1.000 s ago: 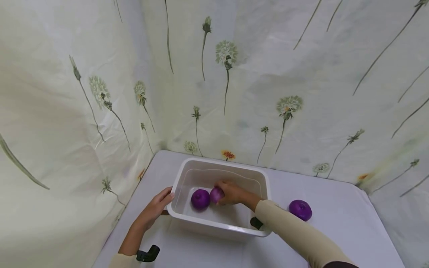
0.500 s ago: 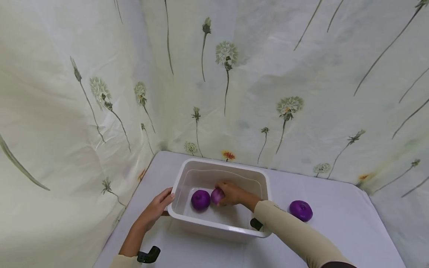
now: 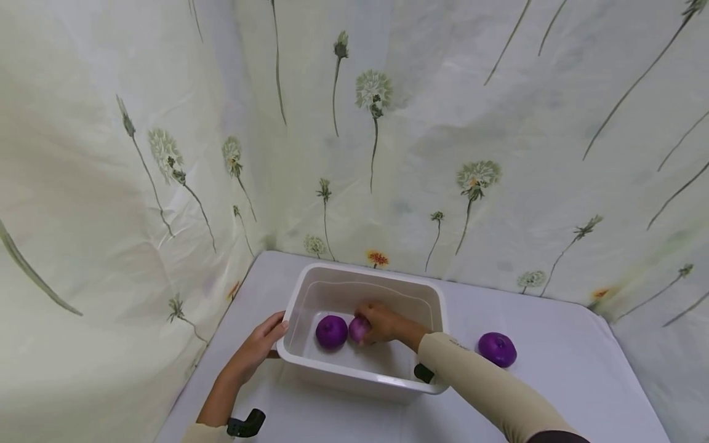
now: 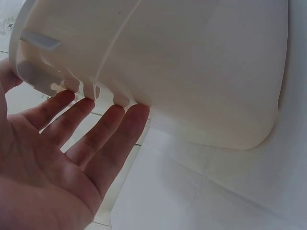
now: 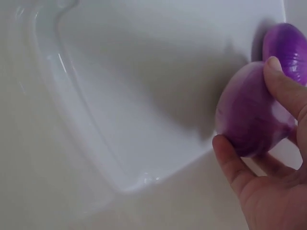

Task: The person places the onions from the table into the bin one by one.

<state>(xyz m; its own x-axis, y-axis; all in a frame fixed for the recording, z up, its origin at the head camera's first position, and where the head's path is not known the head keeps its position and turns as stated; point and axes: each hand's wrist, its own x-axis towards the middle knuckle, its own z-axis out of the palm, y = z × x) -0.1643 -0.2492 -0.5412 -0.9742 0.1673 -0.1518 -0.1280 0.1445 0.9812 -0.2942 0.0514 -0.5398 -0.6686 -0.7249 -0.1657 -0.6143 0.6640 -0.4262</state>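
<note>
A white plastic tub [image 3: 365, 370] stands on the table. My left hand [image 3: 257, 347] holds its left end; in the left wrist view the fingertips [image 4: 117, 112] press the outer wall while the thumb goes over the rim. Down inside the tub, my right hand [image 3: 382, 322] grips a pale purple onion [image 5: 252, 112] between thumb and fingers. Just left of it in the head view lies a darker purple onion [image 3: 332, 332] on the tub floor. The two onions overlap in the right wrist view. My right forearm crosses the tub's right rim and hides part of it.
Another dark purple onion [image 3: 497, 349] lies on the white-covered table [image 3: 576, 369] to the right of the tub, just beyond my sleeve [image 3: 482, 381]. A flower-printed curtain [image 3: 410, 141] rises along the table's back and left edges.
Almost nothing differs. Both hands keep their places on the tub and the onion; the head view has shifted very slightly.
</note>
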